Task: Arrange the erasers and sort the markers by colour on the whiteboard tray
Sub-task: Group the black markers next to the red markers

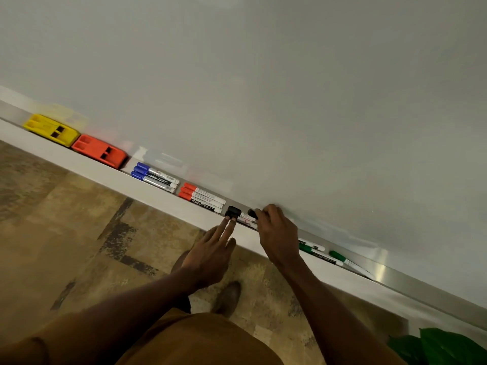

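On the whiteboard tray [163,200] lie, from left to right, a yellow eraser [51,129], an orange eraser [99,151], three blue markers [155,177], three red markers [201,198], two black markers [238,216] and three green markers [325,254]. My right hand [276,233] is closed on a third black marker [252,213] at the back of the tray, against the board. My left hand [212,255] has two fingers stretched out, their tips touching the caps of the two black markers that lie on the tray.
The whiteboard [290,88] fills the upper view. Below the tray is a patterned brown floor [79,233] with my shoes [228,299]. A green plant [442,347] sits at the bottom right, under the tray's right part.
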Demonstrator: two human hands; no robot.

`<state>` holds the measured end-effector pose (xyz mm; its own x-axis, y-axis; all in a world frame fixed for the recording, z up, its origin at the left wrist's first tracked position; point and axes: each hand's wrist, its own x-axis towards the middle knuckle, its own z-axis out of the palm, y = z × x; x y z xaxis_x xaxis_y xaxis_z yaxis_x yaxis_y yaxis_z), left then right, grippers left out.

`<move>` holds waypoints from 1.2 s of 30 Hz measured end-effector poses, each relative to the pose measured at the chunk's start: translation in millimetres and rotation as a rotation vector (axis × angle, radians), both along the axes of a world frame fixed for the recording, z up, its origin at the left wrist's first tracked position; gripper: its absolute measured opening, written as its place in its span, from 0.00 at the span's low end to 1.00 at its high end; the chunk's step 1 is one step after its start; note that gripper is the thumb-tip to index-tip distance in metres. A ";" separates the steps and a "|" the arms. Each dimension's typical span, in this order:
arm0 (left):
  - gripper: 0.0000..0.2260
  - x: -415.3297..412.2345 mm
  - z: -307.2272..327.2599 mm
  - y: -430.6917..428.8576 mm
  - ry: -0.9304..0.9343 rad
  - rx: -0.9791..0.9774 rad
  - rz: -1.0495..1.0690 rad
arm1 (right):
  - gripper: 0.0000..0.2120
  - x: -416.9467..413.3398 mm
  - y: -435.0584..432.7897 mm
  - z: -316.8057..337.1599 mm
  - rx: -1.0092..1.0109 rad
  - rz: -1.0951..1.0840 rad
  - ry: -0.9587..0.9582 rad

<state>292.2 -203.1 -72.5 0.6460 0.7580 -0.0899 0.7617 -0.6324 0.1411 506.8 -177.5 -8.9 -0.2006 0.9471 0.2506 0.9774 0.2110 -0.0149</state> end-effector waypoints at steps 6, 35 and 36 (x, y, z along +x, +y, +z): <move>0.44 3.6 -3.7 7.2 -0.041 0.030 0.005 | 0.16 -10.1 10.0 -6.7 0.041 0.040 -0.064; 0.42 -3.9 -25.9 6.2 0.079 0.041 -0.034 | 0.12 -44.7 22.6 -21.4 -0.132 0.061 0.034; 0.42 -3.9 -25.6 6.2 0.078 0.043 -0.036 | 0.11 -43.8 22.7 -21.9 -0.131 0.063 0.047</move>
<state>288.2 -196.9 -98.1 0.6653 0.7386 -0.1093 0.7459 -0.6638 0.0543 463.0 -154.8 -30.8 -0.2520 0.9581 0.1359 0.9597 0.2655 -0.0920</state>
